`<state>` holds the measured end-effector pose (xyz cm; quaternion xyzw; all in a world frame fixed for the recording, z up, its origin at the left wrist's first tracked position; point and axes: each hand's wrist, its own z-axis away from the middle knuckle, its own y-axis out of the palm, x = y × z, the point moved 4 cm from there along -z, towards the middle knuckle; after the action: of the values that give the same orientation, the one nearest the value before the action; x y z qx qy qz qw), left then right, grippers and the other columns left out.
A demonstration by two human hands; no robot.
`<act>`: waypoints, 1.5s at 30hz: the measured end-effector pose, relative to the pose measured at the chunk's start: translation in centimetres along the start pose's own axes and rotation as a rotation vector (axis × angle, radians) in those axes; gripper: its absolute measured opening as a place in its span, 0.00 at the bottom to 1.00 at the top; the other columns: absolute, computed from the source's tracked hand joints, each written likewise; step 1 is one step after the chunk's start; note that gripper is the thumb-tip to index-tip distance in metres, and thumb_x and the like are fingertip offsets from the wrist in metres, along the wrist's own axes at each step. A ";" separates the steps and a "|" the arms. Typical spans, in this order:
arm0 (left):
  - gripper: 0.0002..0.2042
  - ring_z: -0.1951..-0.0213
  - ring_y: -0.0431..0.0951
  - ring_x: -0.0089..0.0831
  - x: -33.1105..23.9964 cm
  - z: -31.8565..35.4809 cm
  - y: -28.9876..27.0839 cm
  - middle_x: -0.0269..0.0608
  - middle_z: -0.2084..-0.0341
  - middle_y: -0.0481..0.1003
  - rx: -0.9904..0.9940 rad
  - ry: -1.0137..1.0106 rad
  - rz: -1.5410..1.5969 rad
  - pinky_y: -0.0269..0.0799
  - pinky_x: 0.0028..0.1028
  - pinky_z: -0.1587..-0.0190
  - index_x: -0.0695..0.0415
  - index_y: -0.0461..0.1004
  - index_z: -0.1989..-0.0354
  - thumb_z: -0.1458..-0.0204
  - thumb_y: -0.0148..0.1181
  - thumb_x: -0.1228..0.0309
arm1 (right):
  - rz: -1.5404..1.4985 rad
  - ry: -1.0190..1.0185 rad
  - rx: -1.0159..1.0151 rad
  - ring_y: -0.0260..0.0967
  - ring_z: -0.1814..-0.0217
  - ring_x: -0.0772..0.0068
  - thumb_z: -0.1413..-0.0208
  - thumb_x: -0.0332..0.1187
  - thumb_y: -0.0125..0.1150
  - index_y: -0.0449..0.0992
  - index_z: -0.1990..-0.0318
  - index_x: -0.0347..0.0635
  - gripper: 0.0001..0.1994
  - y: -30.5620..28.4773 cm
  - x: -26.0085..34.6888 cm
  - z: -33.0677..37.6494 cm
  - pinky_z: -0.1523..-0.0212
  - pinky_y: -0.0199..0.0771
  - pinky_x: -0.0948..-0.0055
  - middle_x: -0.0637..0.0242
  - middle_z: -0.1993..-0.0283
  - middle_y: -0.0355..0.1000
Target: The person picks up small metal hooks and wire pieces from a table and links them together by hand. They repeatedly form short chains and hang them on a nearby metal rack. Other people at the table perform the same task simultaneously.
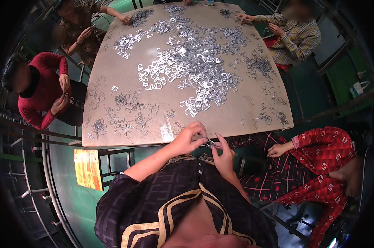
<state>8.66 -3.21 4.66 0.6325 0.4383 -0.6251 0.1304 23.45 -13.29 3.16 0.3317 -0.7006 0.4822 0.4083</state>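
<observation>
Just off the table's near edge, my left hand (pixel 189 138) and my right hand (pixel 223 155) come together in front of my body. Both are closed, fingertips pinching small silver metal pieces (pixel 208 142) between them; their exact shape is too small to make out. Beyond my hands, a large heap of flat, silver hook-shaped metal pieces (pixel 187 72) covers the middle of the table. Thin bent wire pieces (pixel 127 111) lie scattered left of my hands, and more wire pieces (pixel 266 115) lie to the right.
The brown table (pixel 232 120) fills the centre. Around it sit co-workers: a red sweater (pixel 40 99) at left, a patterned top at far left, a plaid shirt (pixel 300 39) at far right, and a red patterned garment (pixel 323 153) beside me. A wooden stool (pixel 87 168) stands at near left.
</observation>
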 end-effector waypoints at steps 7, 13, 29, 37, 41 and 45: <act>0.07 0.57 0.70 0.43 -0.7 1.2 2.4 0.44 0.64 0.72 -0.149 0.031 -0.036 0.65 0.34 0.54 0.59 0.70 0.70 0.55 0.62 0.77 | -0.006 -0.051 0.029 0.77 0.66 0.67 0.52 0.18 0.60 0.68 0.42 0.39 0.26 0.5 0.2 -0.3 0.64 0.75 0.71 0.58 0.67 0.76; 0.06 0.61 0.75 0.43 -1.0 2.8 2.4 0.44 0.67 0.75 -0.149 0.030 0.025 0.66 0.36 0.56 0.60 0.67 0.65 0.51 0.57 0.79 | -0.182 -0.104 0.018 0.78 0.68 0.67 0.50 0.19 0.54 0.71 0.47 0.37 0.20 -0.2 -1.2 -1.2 0.64 0.77 0.72 0.58 0.68 0.77; 0.07 0.64 0.73 0.42 -1.1 5.3 1.2 0.45 0.69 0.71 -0.245 0.025 0.033 0.69 0.33 0.60 0.62 0.66 0.66 0.51 0.57 0.82 | 0.803 -0.330 0.132 0.67 0.55 0.58 0.48 0.26 0.52 0.75 0.54 0.40 0.14 9.1 -11.1 -15.9 0.54 0.69 0.63 0.59 0.61 0.68; 0.06 0.64 0.73 0.44 -0.7 4.2 1.6 0.46 0.70 0.71 -0.219 0.027 0.075 0.69 0.34 0.60 0.62 0.66 0.67 0.51 0.57 0.81 | 0.379 0.084 0.038 0.75 0.72 0.57 0.54 0.30 0.68 0.79 0.64 0.36 0.10 5.2 -10.0 -14.4 0.69 0.74 0.65 0.55 0.73 0.76; 0.07 0.64 0.73 0.44 -0.8 3.6 2.1 0.46 0.71 0.71 -0.183 0.025 0.090 0.69 0.34 0.60 0.62 0.65 0.67 0.51 0.57 0.81 | 0.065 0.319 0.036 0.73 0.79 0.68 0.51 0.30 0.66 0.79 0.66 0.34 0.08 4.2 -13.0 -14.1 0.77 0.70 0.68 0.59 0.80 0.74; 0.07 0.60 0.76 0.38 0.0 3.7 2.5 0.46 0.66 0.73 -0.125 0.003 0.057 0.70 0.31 0.56 0.61 0.64 0.66 0.49 0.55 0.82 | -0.153 0.375 0.061 0.70 0.83 0.76 0.47 0.29 0.62 0.77 0.67 0.32 0.07 4.5 -14.9 -13.1 0.83 0.66 0.69 0.63 0.81 0.73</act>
<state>7.93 -7.32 3.06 0.6362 0.4585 -0.5917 0.1867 29.61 1.59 -9.33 0.3005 -0.5702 0.5241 0.5566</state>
